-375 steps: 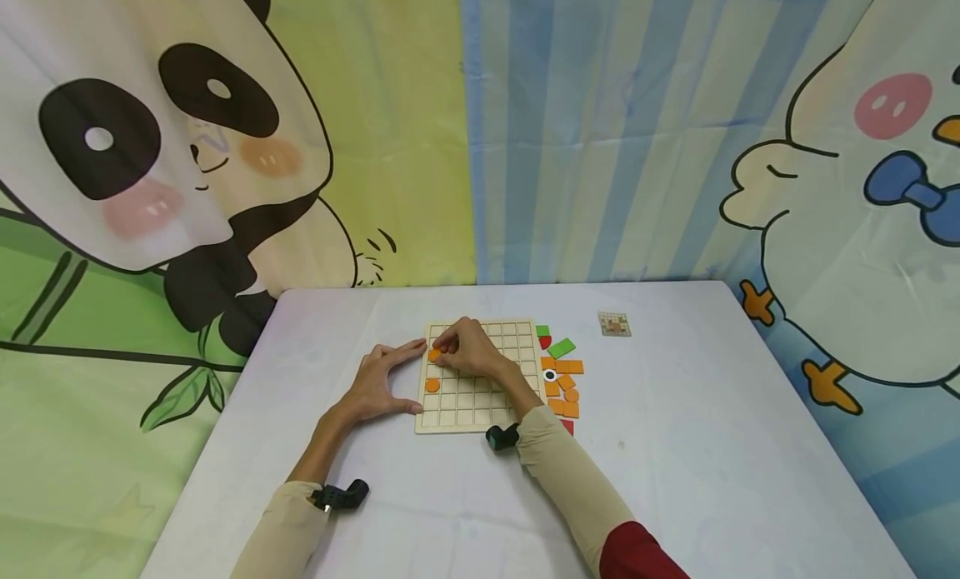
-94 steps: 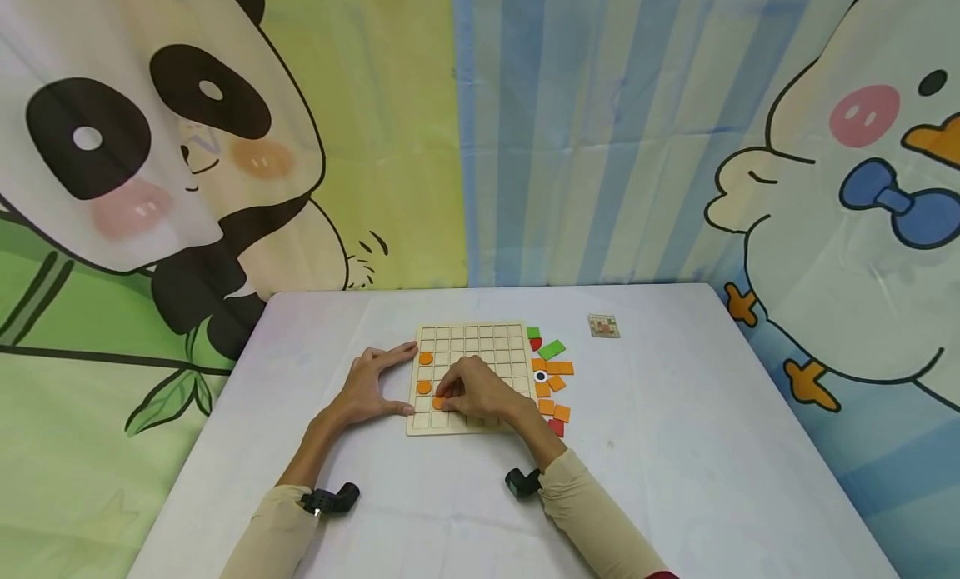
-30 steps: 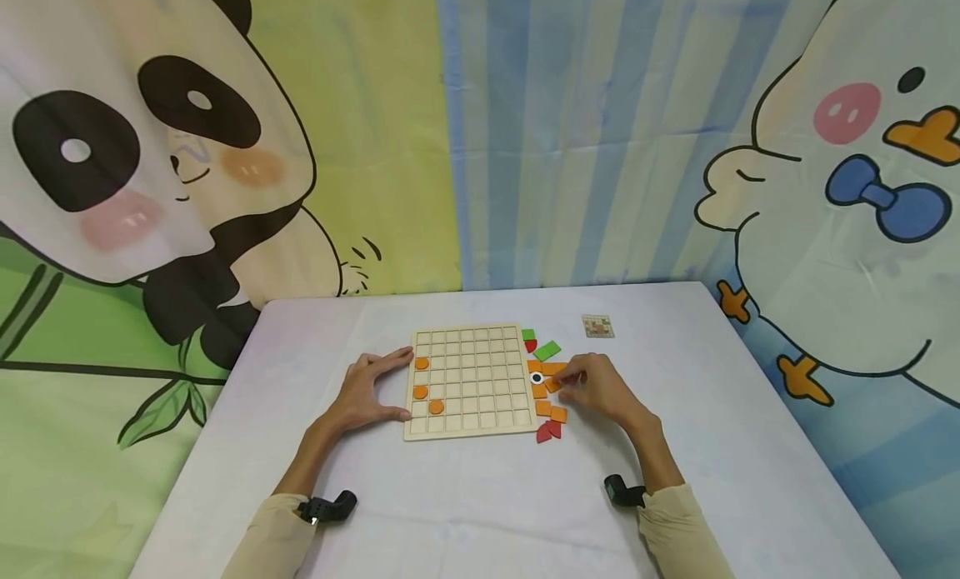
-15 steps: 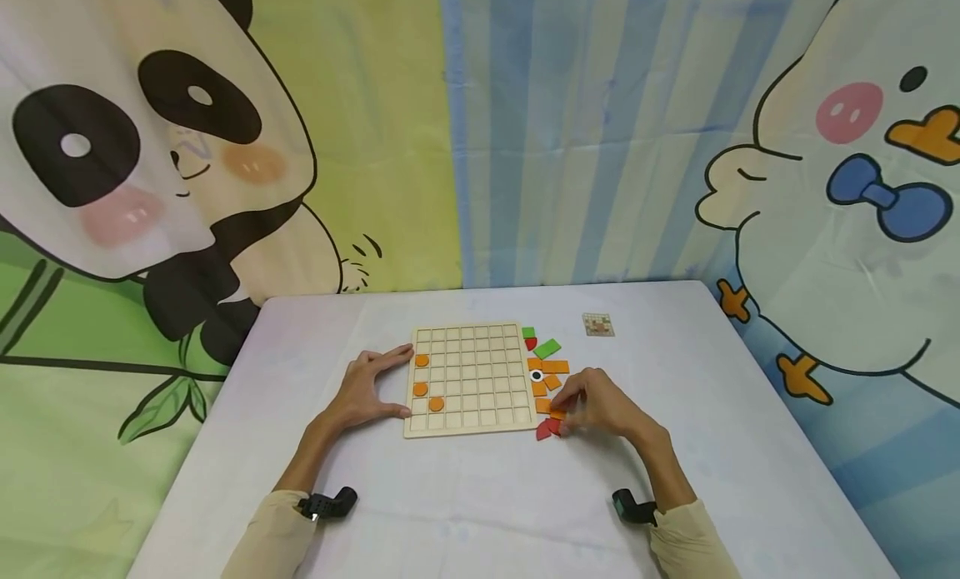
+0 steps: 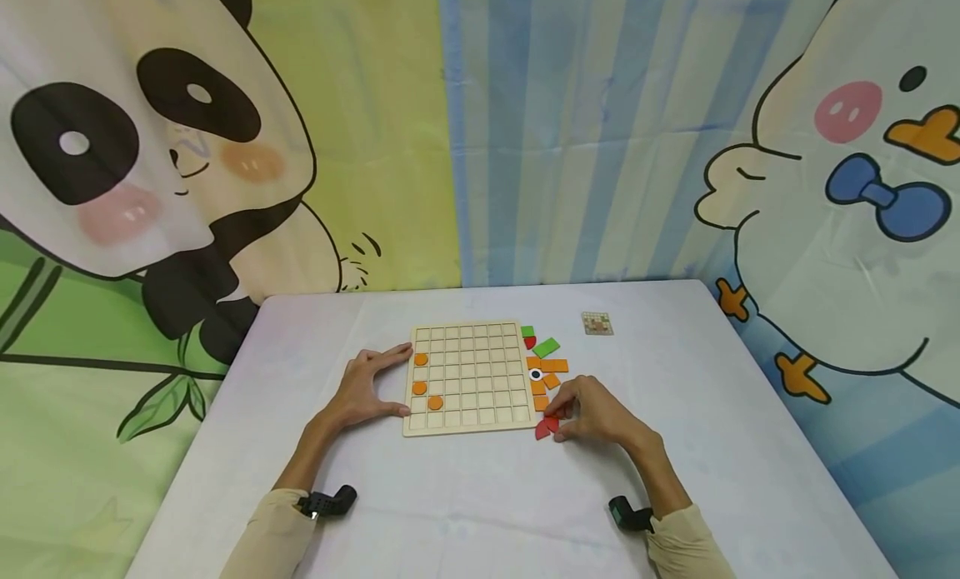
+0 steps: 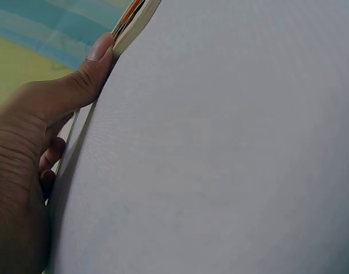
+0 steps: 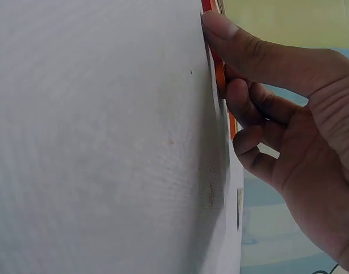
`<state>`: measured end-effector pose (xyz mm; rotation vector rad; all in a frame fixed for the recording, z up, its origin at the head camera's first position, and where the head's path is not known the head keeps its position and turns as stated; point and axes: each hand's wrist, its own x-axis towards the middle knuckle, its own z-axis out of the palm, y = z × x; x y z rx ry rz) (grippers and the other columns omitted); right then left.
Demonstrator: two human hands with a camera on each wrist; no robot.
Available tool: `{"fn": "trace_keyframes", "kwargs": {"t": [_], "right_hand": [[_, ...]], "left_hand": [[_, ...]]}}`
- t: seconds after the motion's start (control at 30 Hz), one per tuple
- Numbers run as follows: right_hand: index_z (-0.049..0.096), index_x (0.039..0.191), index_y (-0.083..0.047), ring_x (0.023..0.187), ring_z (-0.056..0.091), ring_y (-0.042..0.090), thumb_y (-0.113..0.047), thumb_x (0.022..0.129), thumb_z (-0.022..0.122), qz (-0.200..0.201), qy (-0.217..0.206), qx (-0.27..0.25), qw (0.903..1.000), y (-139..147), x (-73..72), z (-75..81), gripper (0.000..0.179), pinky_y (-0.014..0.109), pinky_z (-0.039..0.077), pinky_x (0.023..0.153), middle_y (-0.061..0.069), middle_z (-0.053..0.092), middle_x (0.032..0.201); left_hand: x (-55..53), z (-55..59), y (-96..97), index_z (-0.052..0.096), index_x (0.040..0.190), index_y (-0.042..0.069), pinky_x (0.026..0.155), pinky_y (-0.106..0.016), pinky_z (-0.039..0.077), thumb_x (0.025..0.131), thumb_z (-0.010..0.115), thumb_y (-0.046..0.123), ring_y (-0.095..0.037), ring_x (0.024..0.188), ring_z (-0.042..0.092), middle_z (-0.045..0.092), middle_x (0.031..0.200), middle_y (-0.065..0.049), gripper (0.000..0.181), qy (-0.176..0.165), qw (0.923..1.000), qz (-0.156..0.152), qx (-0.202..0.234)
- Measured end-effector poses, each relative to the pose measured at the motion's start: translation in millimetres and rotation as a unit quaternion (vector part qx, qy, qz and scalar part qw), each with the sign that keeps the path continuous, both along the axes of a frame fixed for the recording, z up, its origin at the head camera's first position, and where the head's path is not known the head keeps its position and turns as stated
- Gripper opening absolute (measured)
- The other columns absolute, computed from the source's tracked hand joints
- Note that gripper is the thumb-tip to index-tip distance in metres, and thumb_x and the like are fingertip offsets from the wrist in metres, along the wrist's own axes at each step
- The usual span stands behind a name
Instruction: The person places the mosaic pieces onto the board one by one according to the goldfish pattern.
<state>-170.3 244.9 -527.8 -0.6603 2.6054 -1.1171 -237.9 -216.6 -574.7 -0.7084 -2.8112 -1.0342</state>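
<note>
A pale wooden grid board (image 5: 476, 387) lies on the white table. Three orange round pieces, one of them (image 5: 435, 403) lowest, sit in cells at its left. My left hand (image 5: 365, 389) is spread at the board's left edge, its thumb and fingertips touching the rim; in the left wrist view the thumb (image 6: 94, 71) presses the edge. Beside the board's lower right corner, my right hand (image 5: 596, 414) has its thumb and forefinger around a red piece (image 5: 552, 423). In the right wrist view its thumb (image 7: 243, 48) touches red, with an orange piece (image 7: 220, 80) by the fingers; the forefinger's contact is hidden.
Loose pieces line the board's right side: a green rectangle (image 5: 547, 347), an orange rectangle (image 5: 555, 366), an eye piece (image 5: 536, 375) and another red piece (image 5: 542, 430). A small patterned card (image 5: 597, 323) lies farther back. Printed curtains hang behind the table.
The right hand set a third orange round piece on the board, then moved right to the loose pieces and down to the red ones. The left hand stays at the board's edge.
</note>
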Motion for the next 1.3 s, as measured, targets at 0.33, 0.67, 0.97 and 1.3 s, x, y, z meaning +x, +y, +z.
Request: {"fn": "trace_keyframes", "kwargs": {"t": [0.33,0.67,0.97,1.3], "right_hand": [[0.084,0.093,-0.013,0.083,0.065,0.019,-0.003,0.077,0.096,0.025,0.012,-0.012,0.9996,0.0,2.5,4.6,0.023,0.03,0.055,0.077,-0.002,0.077,0.088],[0.084,0.089,-0.017,0.087,0.067,0.017,-0.003,0.08,0.093,0.018,0.042,0.002,0.999,4.2,0.6,10.4,0.019,0.036,0.055,0.088,-0.004,0.078,0.088],[0.085,0.099,-0.016,0.094,0.065,0.019,-0.014,0.078,0.099,-0.007,0.022,0.025,0.9994,5.2,5.3,11.9,0.026,0.035,0.051,0.09,-0.004,0.081,0.098],[0.08,0.093,-0.019,0.08,0.058,0.015,-0.014,0.072,0.103,-0.071,0.005,0.097,0.9927,8.6,13.0,15.9,0.031,0.025,0.051,0.073,-0.005,0.068,0.082]], "left_hand": [[0.3,-1.6,-1.4,0.059,0.16,0.02,0.095,-0.047,0.032,0.06,0.104,0.053,-0.021,0.114,0.049,0.052,0.17,-0.002,0.114,0.01,0.9999,-0.003,-0.004],[2.3,-2.6,0.3,0.058,0.16,0.021,0.098,-0.05,0.033,0.061,0.104,0.054,-0.023,0.115,0.05,0.052,0.17,0.0,0.114,0.002,1.0,-0.006,0.003],[0.5,-4.1,0.4,0.058,0.16,0.02,0.097,-0.05,0.033,0.063,0.103,0.055,-0.022,0.114,0.05,0.052,0.17,-0.001,0.113,0.009,0.9999,-0.011,-0.001],[-0.8,-2.3,-1.1,0.057,0.161,0.024,0.098,-0.047,0.032,0.061,0.104,0.054,-0.021,0.116,0.048,0.05,0.172,0.004,0.115,-0.007,1.0,0.001,-0.006]]}}
